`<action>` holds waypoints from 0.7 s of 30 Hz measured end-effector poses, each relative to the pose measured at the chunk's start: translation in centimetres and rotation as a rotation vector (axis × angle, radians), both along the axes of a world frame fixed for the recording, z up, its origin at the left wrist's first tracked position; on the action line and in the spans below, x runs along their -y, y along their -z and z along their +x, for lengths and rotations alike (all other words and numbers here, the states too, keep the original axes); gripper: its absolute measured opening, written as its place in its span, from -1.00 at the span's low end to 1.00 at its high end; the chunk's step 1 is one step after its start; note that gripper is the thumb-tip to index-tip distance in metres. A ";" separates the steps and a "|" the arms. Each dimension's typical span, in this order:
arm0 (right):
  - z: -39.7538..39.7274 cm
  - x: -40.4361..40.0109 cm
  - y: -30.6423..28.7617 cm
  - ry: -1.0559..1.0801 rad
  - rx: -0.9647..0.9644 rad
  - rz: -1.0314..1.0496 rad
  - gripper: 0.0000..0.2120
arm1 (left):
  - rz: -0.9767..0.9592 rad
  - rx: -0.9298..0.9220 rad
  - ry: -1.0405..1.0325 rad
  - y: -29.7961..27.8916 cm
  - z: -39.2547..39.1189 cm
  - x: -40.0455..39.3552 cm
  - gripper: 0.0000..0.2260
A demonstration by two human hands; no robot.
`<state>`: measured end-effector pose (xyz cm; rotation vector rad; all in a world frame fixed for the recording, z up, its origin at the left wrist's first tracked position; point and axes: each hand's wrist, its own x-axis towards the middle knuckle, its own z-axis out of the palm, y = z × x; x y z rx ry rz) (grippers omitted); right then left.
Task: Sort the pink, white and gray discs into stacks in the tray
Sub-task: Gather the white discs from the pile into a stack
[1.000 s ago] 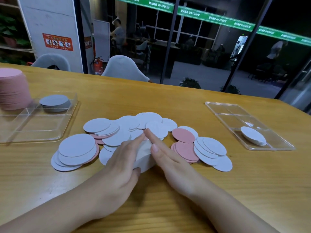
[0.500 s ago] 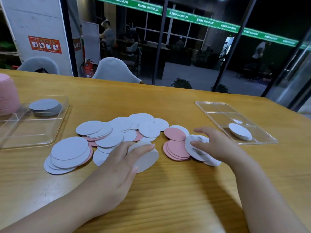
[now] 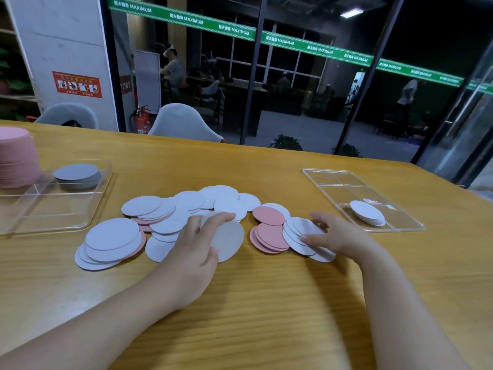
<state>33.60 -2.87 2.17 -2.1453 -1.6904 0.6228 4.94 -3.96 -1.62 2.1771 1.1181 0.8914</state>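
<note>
Left hand grips white discs; right hand pinches more — loose pile.

A second ago both hands met over one small batch of white discs near the middle of the spread on the bench. Now they are apart. The left hand holds that batch alone, tilted up off the bench, thumb on its far edge. The right hand is now to the right of the pink discs, its fingers curled round the overlapping white discs there, which half a second ago it was just reaching.
</note>
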 end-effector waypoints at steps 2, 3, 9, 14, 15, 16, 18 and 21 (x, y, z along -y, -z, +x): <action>0.3 -0.2 0.2 0.002 -0.031 -0.001 -0.25 | -0.024 0.037 -0.029 -0.1 0.9 -0.5 -0.43; 0.4 -0.4 0.4 -0.001 -0.051 0.000 -0.23 | -0.040 0.053 -0.045 -0.2 1.4 -0.8 -0.43; 0.9 -0.8 1.6 -0.012 -0.159 0.122 -0.33 | -0.040 0.103 -0.147 0.0 2.6 -0.9 -0.46; 0.5 -0.9 2.7 0.029 -0.181 0.269 -0.39 | -0.006 0.058 -0.171 -0.2 2.4 0.1 -0.48; 0.5 -0.8 2.8 0.040 -0.183 0.287 -0.40 | -0.007 0.053 -0.170 -0.2 2.3 0.3 -0.48; 0.6 -0.6 3.0 0.049 -0.190 0.308 -0.42 | -0.014 0.052 -0.165 -0.2 2.3 0.4 -0.47; 0.8 -0.1 3.4 0.054 -0.210 0.356 -0.45 | -0.035 0.070 -0.153 -0.2 2.2 0.6 -0.47; 0.5 0.8 3.5 0.053 -0.259 0.433 -0.44 | -0.062 0.109 -0.140 0.0 2.0 0.4 -0.47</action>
